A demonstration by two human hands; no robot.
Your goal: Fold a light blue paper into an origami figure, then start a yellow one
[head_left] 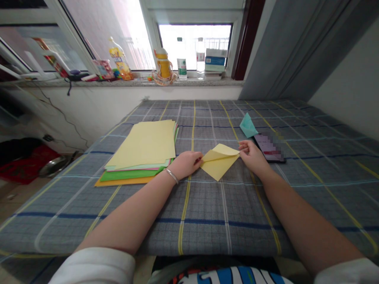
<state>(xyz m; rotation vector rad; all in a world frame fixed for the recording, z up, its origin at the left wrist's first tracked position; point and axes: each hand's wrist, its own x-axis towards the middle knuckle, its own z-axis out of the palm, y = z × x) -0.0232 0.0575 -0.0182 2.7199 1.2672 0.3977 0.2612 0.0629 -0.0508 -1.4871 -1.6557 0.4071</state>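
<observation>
A folded sheet of yellow paper (219,163) lies in front of me as a diamond, its upper flap lifted a little along a crease. My left hand (189,163) pinches its left corner between thumb and fingers; a silver bangle circles that wrist. At the opposite corner, my right hand (251,156) grips the paper with closed fingertips. Left of it sits a stack of coloured paper (145,144) with pale yellow on top, green and orange below. Beyond my right hand stands a folded turquoise paper piece (248,125), touching or very near a phone (270,148).
A plaid cloth (166,228) covers the surface under everything. Along the window sill (142,83) stand a drink bottle (120,59), a yellow water bottle (164,65), a tube (182,69) and boxes (215,63). A grey curtain (284,51) hangs at the right. A cable (63,114) runs down the left wall.
</observation>
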